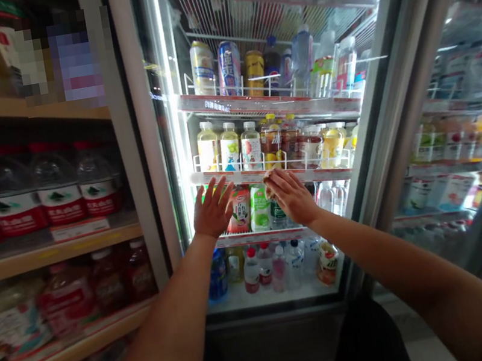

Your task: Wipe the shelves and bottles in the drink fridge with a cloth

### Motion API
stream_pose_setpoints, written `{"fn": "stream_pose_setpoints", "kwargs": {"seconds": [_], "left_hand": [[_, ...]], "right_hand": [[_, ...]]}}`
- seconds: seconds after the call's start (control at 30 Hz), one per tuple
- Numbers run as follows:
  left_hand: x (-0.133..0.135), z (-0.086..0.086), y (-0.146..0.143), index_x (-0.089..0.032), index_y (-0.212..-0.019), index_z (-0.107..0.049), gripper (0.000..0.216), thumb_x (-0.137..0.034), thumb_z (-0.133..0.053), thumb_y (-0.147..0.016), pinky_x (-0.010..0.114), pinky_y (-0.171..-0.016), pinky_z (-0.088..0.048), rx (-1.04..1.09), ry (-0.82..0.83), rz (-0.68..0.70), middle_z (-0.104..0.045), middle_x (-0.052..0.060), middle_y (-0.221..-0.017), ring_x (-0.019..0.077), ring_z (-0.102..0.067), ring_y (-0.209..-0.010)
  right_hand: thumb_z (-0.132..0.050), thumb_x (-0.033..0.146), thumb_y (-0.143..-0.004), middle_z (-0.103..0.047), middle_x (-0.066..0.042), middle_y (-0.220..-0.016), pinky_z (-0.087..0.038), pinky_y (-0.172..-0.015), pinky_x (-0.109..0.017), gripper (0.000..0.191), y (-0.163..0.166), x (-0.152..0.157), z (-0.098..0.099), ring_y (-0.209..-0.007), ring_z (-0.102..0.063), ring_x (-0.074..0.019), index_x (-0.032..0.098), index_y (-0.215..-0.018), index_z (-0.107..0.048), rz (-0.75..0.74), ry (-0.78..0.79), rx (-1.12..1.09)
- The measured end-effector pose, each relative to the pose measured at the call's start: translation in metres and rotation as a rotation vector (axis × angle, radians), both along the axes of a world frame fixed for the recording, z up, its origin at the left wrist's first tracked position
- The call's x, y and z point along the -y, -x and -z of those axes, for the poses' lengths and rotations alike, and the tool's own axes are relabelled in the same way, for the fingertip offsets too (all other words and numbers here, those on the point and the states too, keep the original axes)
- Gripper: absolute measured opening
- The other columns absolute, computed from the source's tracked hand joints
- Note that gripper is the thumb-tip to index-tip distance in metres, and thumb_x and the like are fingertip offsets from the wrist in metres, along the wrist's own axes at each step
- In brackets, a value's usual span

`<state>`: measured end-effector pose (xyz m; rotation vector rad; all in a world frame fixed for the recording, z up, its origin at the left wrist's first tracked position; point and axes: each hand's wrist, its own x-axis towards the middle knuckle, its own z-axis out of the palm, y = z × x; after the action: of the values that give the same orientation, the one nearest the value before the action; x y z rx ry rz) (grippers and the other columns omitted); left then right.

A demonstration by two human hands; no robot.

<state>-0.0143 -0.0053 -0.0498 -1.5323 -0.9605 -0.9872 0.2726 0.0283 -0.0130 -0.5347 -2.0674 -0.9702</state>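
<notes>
My left hand (213,209) is raised with its fingers spread, holding nothing, in front of a lit drinks fridge (267,170). Level with it, my right hand (290,196) has its fingers bent and close together. A small pale, crumpled thing (270,177) shows at those fingertips; its kind is unclear. Between the hands stand a red-labelled drink (239,210) and a green-and-white drink (259,208). Just above is a shelf edge (240,175) with a row of juice bottles (251,145). I cannot tell whether either hand touches the glass.
Cans (230,67) and bottles fill the upper shelves. Small bottles (250,270) and a cup-shaped tub (328,263) stand at the bottom. To the left, a shelf unit (106,226) holds large red-capped water bottles (56,185). Another fridge section (454,140) is on the right.
</notes>
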Motion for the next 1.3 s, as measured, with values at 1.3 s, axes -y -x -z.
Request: {"fn": "stream_pose_setpoints", "kwargs": {"seconds": [1.3], "left_hand": [[-0.001, 0.003, 0.001, -0.030, -0.157, -0.034, 0.061, -0.028, -0.051, -0.099, 0.047, -0.128, -0.018, 0.031, 0.055, 0.024, -0.042, 0.005, -0.159, 0.0229, -0.024, -0.155]], "right_hand": [[-0.046, 0.023, -0.103, -0.049, -0.006, -0.157, -0.021, -0.128, -0.045, 0.050, 0.007, 0.003, -0.005, -0.151, -0.034, -0.0206, 0.023, -0.153, -0.046, -0.012, 0.016, 0.069]]}}
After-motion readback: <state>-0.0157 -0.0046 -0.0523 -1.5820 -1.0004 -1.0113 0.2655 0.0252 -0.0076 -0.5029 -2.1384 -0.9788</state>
